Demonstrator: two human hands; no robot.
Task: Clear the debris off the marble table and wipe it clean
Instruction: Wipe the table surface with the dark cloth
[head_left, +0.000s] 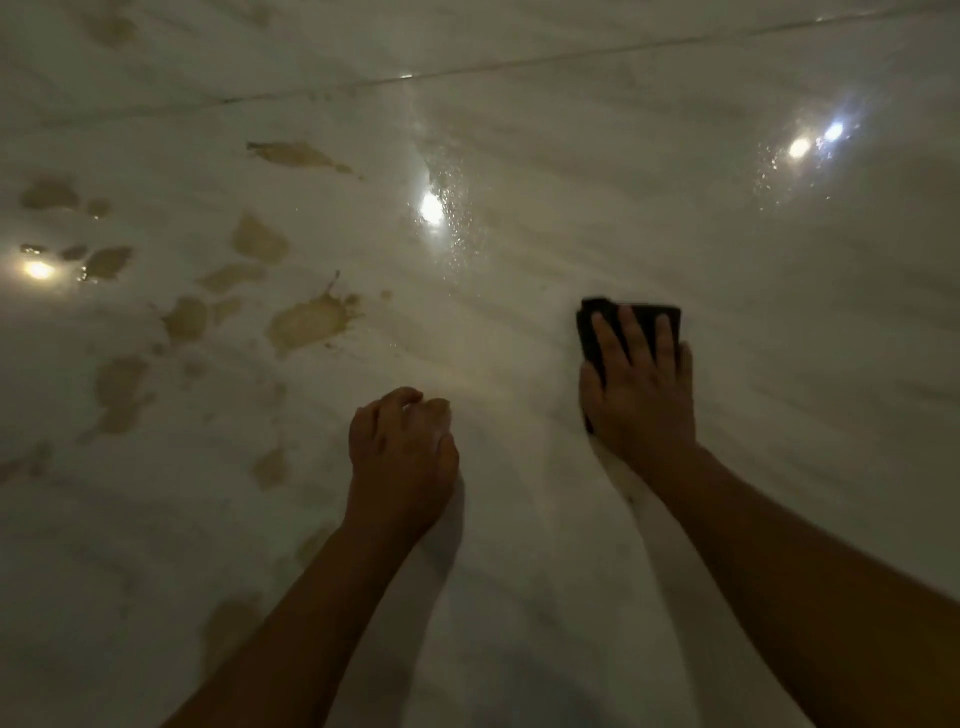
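The marble table (779, 364) fills the whole frame, pale and veined, wet enough to throw back lamp glare, with a seam (519, 65) running across the top. No loose debris shows, so I judge I am in the wiping stage rather than the clearing one. The right half of the frame looks streaked but clean. The left half carries scattered brown stains (306, 325), from the upper left down towards the lower left.

My right hand (641, 395) sits right of centre, palm down, fingers straight and slightly spread, pressing flat on the dark cloth (585, 332). The cloth lies on the marble under that hand, its far edge showing beyond the fingertips. My left hand (402, 452) rests at lower centre, fingers loosely curled under, holding nothing that I can see, well apart from the cloth.

Fine droplets (457, 228) sit around the central glare.

Next I would sweep the cloth leftward across the nearest big splash, keeping pressure even, and move the left hand out of its path first.
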